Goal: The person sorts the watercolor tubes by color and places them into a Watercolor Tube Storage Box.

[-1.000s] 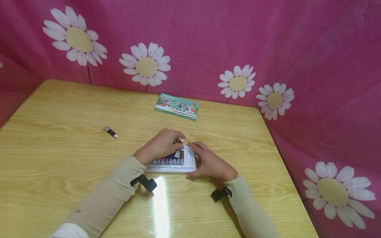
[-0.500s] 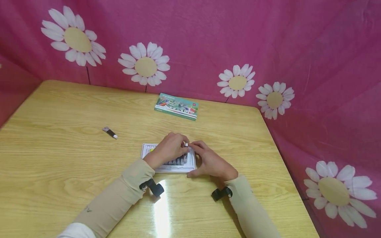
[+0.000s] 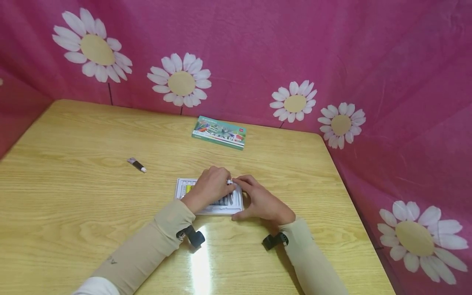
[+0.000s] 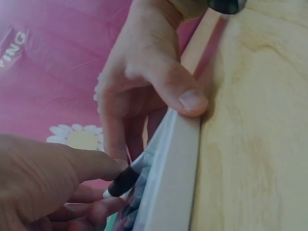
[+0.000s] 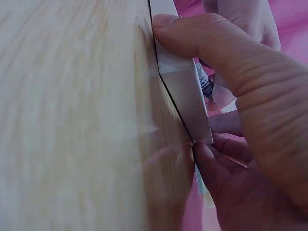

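Note:
A white tray of paint tubes lies on the table; a yellow tube shows at its left end. My left hand reaches over the tray and pinches a dark paint tube with a white cap, held at the right end of the row. The forearm and hand hide much of the row in the head view. At the tray's right end my right hand grips the rim, thumb on the near side and fingers round the far corner.
A green printed box lies near the table's back edge. One more dark paint tube with a white cap lies on the wooden table left of the tray. A pink curtain with white flowers hangs behind.
My left hand has moved right and lowered the paint tube from a tilt above the row into the tray's right part. The right hand has stayed on the tray's end.

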{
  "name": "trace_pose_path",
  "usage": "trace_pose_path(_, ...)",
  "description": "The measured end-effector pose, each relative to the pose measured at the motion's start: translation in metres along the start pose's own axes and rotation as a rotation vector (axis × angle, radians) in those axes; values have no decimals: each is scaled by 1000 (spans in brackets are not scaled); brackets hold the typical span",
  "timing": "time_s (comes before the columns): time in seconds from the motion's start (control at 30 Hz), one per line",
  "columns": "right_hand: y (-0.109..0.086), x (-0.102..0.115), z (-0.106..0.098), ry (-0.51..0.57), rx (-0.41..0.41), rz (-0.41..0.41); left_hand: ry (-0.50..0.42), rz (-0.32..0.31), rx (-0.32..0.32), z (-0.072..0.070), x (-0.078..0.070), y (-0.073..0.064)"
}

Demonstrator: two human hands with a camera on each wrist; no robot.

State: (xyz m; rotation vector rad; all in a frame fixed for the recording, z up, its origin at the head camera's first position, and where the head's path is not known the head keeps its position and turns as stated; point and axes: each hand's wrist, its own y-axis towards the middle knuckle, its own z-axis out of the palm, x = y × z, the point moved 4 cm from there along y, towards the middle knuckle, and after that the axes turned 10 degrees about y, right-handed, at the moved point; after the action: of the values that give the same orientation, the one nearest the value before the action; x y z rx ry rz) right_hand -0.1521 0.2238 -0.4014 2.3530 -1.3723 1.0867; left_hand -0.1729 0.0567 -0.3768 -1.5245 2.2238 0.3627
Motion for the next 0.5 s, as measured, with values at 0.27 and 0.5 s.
trace_pose_path(0.27, -1, 2, 0, -7, -6, 13, 73, 43, -57, 5, -3, 1)
trace_pose_path(0.5, 0, 2, 1, 10, -3, 25, 122, 72, -61, 8, -7, 0)
